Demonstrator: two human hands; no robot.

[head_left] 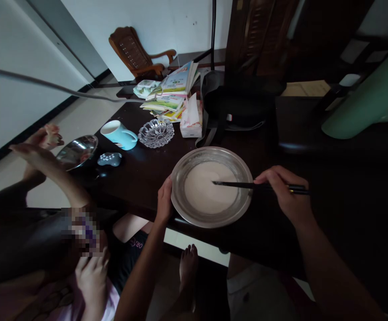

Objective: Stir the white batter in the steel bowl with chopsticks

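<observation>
A wide steel bowl (238, 209) of pale batter sits near the front edge of a dark table (140, 174). My left hand (164, 199) grips the bowl's left rim, fingers closed on it. My right hand (284, 191) is closed on a pair of dark chopsticks (237, 183), whose tips rest in the batter near the bowl's middle.
Another person's hands (40, 147) are raised at the left, near a smaller steel bowl (77, 151). A blue mug (119, 134), glass dish (156, 133), tissue pack (191, 118), stacked books (170, 93) and black bag (237, 109) stand behind. A green object (370, 96) lies at right.
</observation>
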